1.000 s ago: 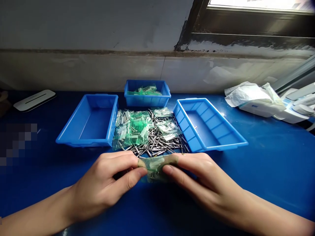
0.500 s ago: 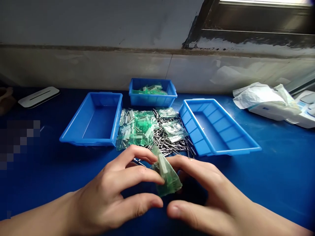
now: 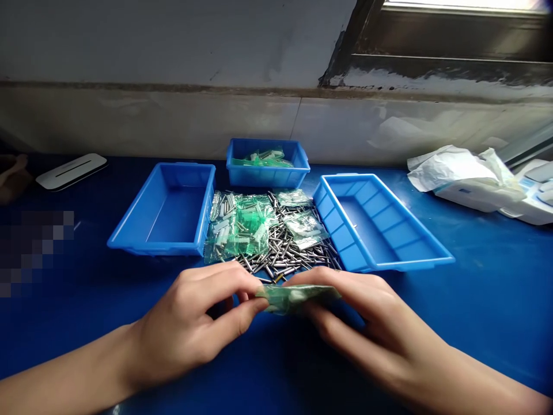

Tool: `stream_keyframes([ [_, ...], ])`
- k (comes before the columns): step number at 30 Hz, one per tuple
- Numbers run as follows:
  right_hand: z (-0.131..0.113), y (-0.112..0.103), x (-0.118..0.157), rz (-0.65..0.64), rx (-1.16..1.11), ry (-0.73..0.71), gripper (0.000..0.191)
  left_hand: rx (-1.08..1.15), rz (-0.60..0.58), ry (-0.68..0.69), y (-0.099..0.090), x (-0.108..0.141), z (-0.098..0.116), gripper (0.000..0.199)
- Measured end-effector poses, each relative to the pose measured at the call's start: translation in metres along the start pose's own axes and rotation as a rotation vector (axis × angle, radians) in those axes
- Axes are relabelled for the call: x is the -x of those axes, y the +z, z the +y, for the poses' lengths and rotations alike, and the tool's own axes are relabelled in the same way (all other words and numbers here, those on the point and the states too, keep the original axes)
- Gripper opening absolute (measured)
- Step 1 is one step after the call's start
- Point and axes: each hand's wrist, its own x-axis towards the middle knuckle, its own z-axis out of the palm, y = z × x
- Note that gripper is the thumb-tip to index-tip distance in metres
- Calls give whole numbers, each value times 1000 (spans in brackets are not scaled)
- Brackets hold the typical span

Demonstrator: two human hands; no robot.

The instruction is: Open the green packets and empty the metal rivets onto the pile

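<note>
Green packet (image 3: 281,297), pinched in left hand (image 3: 196,311) fingers (image 3: 242,281), touches right hand (image 3: 375,308), whose grip is unclear; seemingly mid-handling, next needing steadiness.

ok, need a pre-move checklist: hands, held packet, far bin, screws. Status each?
1. Left hand pinching green packet between thumb and finger: ok.
2. Right hand gripping green packet: cannot tell, thumb tip hidden.
3. Green packet sealed: cannot tell, seen nearly edge-on.
4. Far blue bin upright: ok.
5. Bagged packets inside far blue bin's walls: ok.
6. Loose screws separate from clear packets: not ok, packets lie on them.
</note>
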Motion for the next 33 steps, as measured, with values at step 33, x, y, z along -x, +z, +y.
stream_keyframes([
  [33,0,5,-2,-63,-173,81,11,95,-167,119,-4,3,9,23],
])
